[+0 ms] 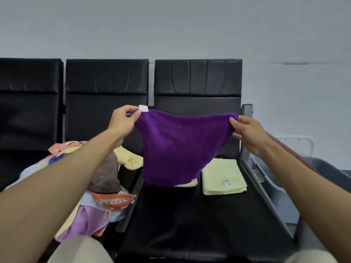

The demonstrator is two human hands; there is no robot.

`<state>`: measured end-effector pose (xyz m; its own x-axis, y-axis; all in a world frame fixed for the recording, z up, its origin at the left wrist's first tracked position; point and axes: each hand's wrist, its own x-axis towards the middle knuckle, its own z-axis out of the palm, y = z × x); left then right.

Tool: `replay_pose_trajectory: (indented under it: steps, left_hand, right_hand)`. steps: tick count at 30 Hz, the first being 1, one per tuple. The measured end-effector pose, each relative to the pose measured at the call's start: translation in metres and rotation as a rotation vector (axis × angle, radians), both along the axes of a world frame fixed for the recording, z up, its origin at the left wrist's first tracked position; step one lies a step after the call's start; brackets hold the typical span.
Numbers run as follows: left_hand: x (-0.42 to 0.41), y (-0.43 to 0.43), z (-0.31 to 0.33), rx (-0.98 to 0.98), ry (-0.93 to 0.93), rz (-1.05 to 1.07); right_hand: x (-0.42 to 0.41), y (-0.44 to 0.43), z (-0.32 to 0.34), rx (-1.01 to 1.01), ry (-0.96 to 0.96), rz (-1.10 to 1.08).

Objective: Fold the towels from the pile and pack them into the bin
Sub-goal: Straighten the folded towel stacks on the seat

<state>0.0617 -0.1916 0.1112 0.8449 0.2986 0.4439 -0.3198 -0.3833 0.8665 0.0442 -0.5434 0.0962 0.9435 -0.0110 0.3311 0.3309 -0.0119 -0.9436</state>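
**Step in hand:** opening out one towel for its first fold. The purple towel (176,149) hangs in the air between both hands, above the black seat (190,215). The left hand (123,120) pinches one top corner between thumb and fingertips, just beside the white label (143,108). The right hand (247,131) pinches the opposite top corner, fingers curled round the hem. The top edge sags slightly between the hands.

**Procedure, as judged from this position:**
1. Draw the hands apart until the top edge runs straight; the sag indicates slack.
2. Lower the towel flat onto the seat below the hands, or bring corner to corner in the air. Match the hems before releasing either pinch.
3. Turn the label to the inside of the fold.

**Edges and room:**
- Bare seat lies below the hands and nearer the body; this is the widest free area.
- A folded pale yellow towel (222,175) lies below the right hand. A second pale one shows partly behind the purple towel's lower edge. Do not drag the towel across either.
- The unfolded pile (89,219) lies below the left forearm.
- The backrest (197,78) stands just beyond the hands.
- The grey bin (277,194) sits outboard of the right forearm, past the metal seat rail (266,202); its interior is mostly hidden
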Motion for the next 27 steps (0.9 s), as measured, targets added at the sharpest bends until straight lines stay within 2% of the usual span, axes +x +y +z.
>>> replay_pose_trajectory:
  steps: [3,8,11,14,21,27]
  left_hand:
    - [-0.033,0.007,-0.023,0.133,0.149,-0.256]
    - [-0.087,0.017,-0.071,0.527,0.522,-0.583]
    - [-0.099,0.017,-0.091,0.550,0.749,-0.665]
    - [-0.097,0.012,-0.105,0.547,0.872,-0.682]
    - [-0.067,0.002,-0.129,0.425,0.871,-0.604]
    - [-0.026,-0.003,-0.165,0.500,0.772,-0.443]
  right_hand:
    - [-0.026,-0.014,-0.025,-0.118,0.190,0.212]
    - [-0.066,-0.026,-0.079,-0.405,0.509,0.447]
    - [-0.078,-0.032,-0.102,-0.479,0.654,0.546]
    - [-0.081,-0.034,-0.118,-0.505,0.716,0.548]
    - [-0.051,-0.037,-0.145,-0.491,0.764,0.382]
    - [-0.029,-0.035,-0.181,-0.636,0.783,0.284]
